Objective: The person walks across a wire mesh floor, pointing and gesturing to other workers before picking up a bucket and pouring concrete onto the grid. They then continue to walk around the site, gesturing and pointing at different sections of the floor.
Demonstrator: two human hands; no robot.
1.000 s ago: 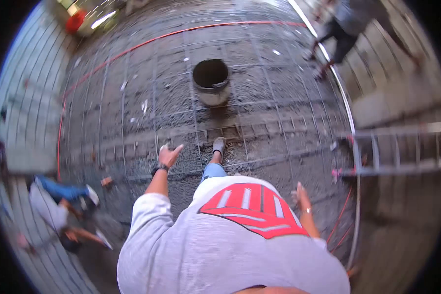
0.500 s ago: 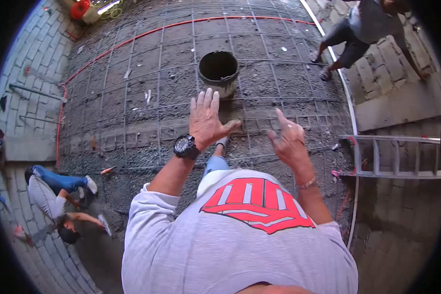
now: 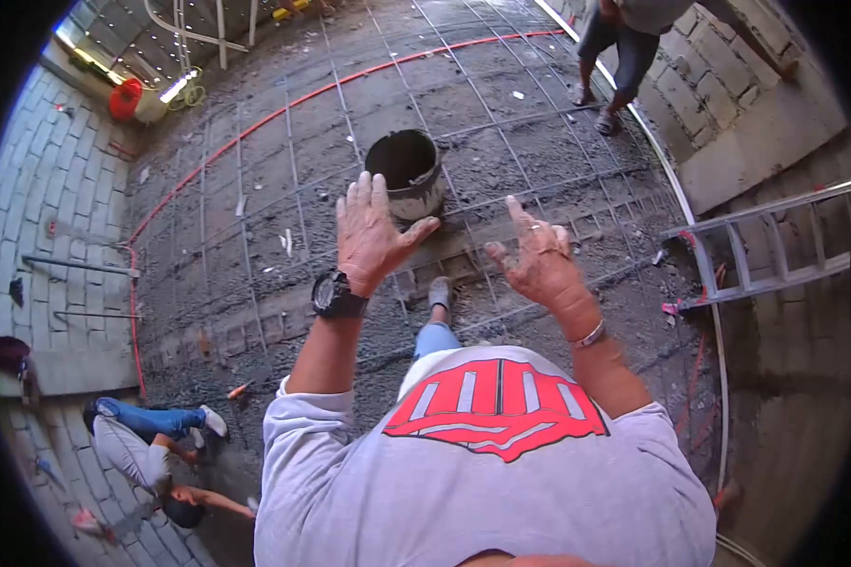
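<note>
My left hand (image 3: 373, 231), with a black watch on its wrist, is raised palm down. Its fingers are stretched out and the thumb stands apart, with nothing held. Just beyond its fingertips a dark, mortar-smeared bucket (image 3: 418, 200) stands on the ground among the steel bars; in this view the hand overlaps its lower left edge. My right hand (image 3: 544, 265), wearing a ring and a bracelet, hovers to the right. Its index finger points forward, the thumb is apart and the other fingers are partly bent, with nothing visible in them. Both hands look greyish with dust.
A rebar grid (image 3: 341, 99) covers the rough ground, crossed by a red conduit (image 3: 293, 102). An aluminium ladder (image 3: 775, 279) lies at right, near a white pipe (image 3: 657, 156). One person (image 3: 128, 449) bends at lower left; another (image 3: 624, 47) stands at upper right. Block walls (image 3: 76, 180) rise alongside.
The whole view has turned and tilted, showing more of the far end. Both hands remain raised and free, shifted slightly left in view. The left-hand person's arm reaches differently.
</note>
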